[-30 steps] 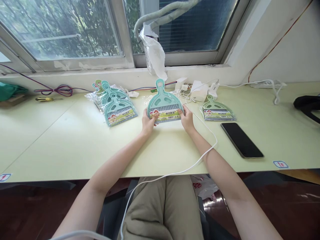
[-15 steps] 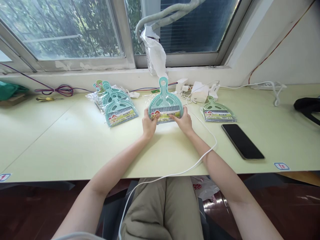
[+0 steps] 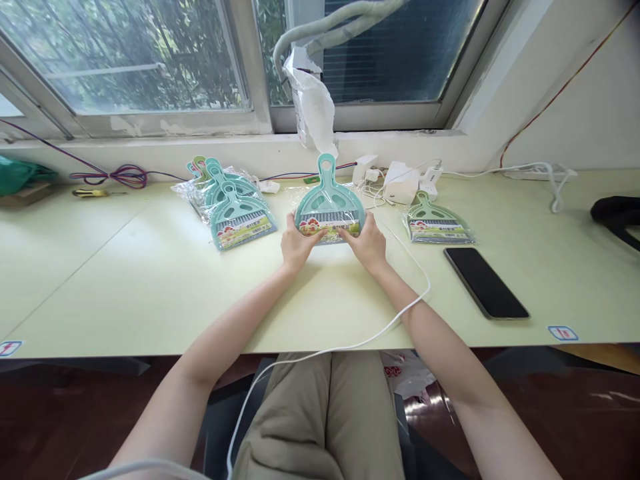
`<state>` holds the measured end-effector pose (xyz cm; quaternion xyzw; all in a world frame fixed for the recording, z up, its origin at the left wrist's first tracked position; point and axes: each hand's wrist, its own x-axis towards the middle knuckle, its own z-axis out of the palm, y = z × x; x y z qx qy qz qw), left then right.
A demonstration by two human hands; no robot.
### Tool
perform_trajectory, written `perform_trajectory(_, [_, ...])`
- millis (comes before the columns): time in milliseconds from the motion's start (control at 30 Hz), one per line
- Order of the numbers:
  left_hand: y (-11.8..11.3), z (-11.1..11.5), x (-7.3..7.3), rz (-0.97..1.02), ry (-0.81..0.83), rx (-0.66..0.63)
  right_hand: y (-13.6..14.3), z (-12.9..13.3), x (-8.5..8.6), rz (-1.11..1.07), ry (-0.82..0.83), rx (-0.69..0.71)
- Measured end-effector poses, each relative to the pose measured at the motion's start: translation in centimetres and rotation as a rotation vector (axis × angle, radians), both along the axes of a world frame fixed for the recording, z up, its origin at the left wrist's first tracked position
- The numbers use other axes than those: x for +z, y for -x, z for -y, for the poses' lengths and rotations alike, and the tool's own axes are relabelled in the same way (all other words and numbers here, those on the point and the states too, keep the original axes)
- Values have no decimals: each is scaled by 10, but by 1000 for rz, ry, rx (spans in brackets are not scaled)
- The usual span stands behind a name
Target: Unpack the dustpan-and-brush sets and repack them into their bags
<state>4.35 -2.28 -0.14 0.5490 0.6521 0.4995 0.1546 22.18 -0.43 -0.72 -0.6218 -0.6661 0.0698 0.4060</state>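
A light-blue dustpan and brush set (image 3: 330, 200) in a clear wrapper is between my hands, its handle pointing to the window. My left hand (image 3: 297, 243) grips its lower left edge, thumb over the printed label. On the opposite lower edge, my right hand (image 3: 367, 241) holds it the same way, thumbs nearly meeting. To the left lies a pile of wrapped sets, with a blue dustpan set (image 3: 243, 217) in front and a green handle showing behind. A wrapped green dustpan set (image 3: 437, 220) rests to the right.
A black phone (image 3: 485, 283) lies right of my right forearm. One white cable (image 3: 370, 340) runs across that forearm and over the table edge. Chargers and a white box (image 3: 400, 183) stand by the wall. A yellow-handled screwdriver (image 3: 91, 193) and bundled wires (image 3: 127, 175) are far left.
My thumbs have slid slightly closer together over the label. The dustpan set stays in both hands, almost in the same place; the view has shifted a little.
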Motion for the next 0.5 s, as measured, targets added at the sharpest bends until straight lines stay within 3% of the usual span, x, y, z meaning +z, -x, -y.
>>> perform_trajectory(167, [-3,4,5,-63,21,60,6,5,1,68,-46,-32])
perform_trajectory(500, [-7,10,6,-135,-19,98,8,1,-3,-27,-67,-45])
